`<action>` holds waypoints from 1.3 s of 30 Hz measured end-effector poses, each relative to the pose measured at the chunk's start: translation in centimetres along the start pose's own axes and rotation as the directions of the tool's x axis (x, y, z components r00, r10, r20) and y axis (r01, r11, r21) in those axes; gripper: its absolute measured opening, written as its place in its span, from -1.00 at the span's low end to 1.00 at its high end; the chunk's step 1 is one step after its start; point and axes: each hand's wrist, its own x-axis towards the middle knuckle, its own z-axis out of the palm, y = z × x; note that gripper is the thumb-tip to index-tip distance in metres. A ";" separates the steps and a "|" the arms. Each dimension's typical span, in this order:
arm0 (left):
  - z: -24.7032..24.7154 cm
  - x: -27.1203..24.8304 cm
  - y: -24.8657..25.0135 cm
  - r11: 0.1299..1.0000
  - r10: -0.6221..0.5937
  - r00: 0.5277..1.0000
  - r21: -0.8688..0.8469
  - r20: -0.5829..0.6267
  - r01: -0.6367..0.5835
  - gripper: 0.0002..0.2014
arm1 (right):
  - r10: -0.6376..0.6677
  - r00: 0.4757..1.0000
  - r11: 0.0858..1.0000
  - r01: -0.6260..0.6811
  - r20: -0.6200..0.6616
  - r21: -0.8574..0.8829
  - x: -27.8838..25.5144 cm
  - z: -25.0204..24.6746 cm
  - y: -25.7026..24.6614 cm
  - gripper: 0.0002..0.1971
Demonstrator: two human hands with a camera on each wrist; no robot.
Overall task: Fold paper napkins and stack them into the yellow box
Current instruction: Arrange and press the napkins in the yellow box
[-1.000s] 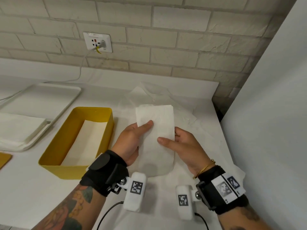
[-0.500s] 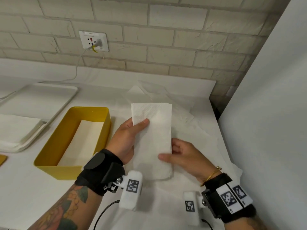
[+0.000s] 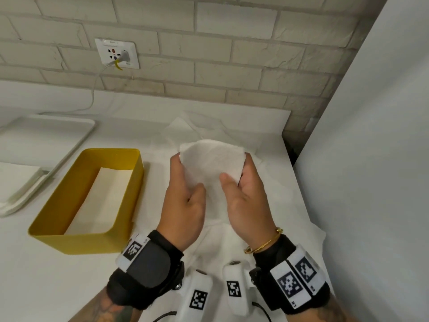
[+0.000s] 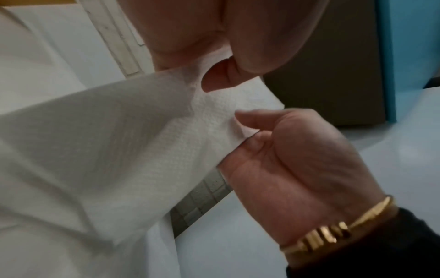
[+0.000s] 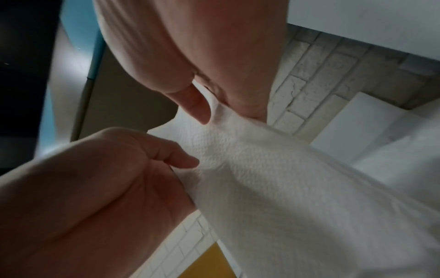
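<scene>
a pale brick wall [image 3: 209,54] with a socket [image 3: 117,53] backs the white counter [image 3: 46,287].

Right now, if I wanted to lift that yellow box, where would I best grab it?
Probably by a long side wall of the yellow box: come from above and pinch over the rim. The box is open-topped with thin upright walls, and only a folded napkin lies flat inside, leaving the rim free.

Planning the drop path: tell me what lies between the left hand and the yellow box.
In the head view, only a strip of white paper spread on the counter lies between the left hand and the yellow box; nothing stands there. Both hands hold the napkin.
</scene>
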 end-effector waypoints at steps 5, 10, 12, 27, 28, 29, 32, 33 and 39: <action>0.0 -1.0 -1.2 0.994 -0.101 0.992 0.039 0.070 0.099 -0.43 | 0.164 0.986 0.978 -0.159 0.034 -0.133 -0.8 -0.1 1.8 -0.63; -1.2 -0.5 -0.1 0.975 -0.208 0.969 -0.055 0.135 0.217 -0.69 | 0.220 0.969 0.975 -0.221 0.114 -0.006 -0.7 -1.2 1.7 -0.69; -1.4 -0.5 0.3 0.937 -0.308 0.937 -0.119 0.165 0.329 -0.70 | 0.288 0.937 0.956 -0.294 0.200 0.001 -0.8 -1.2 2.0 -0.68; -2.1 -2.1 -2.3 0.670 -0.644 0.763 -0.435 0.064 0.602 -0.77 | 0.464 0.709 0.879 -0.295 0.531 -0.374 -3.6 -3.2 4.6 -0.71; -2.2 -2.2 -2.3 0.665 -0.649 0.759 -0.445 0.052 0.600 -0.77 | 0.477 0.695 0.873 -0.306 0.537 -0.380 -3.6 -4.2 4.4 -0.77; -2.4 -2.3 -2.3 0.659 -0.654 0.755 -0.455 0.048 0.599 -0.76 | 0.490 0.710 0.864 -0.319 0.505 -0.389 -3.3 -5.4 4.1 -0.82; -2.6 -3.1 -2.3 0.644 -0.667 0.744 -0.470 0.040 0.603 -0.73 | 0.505 0.843 0.831 -0.415 0.187 -0.372 -2.2 -9.7 3.5 -0.91; -2.6 -3.3 -2.3 0.643 -0.670 0.742 -0.471 0.035 0.603 -0.73 | 0.504 0.862 0.817 -0.454 0.057 -0.356 -2.0 -11.1 3.6 -0.90; -2.1 -4.4 -2.6 0.643 -0.676 0.736 -0.463 0.032 0.610 -0.77 | 0.635 0.756 0.641 -0.629 -0.155 -0.441 -2.9 -15.0 5.1 -0.70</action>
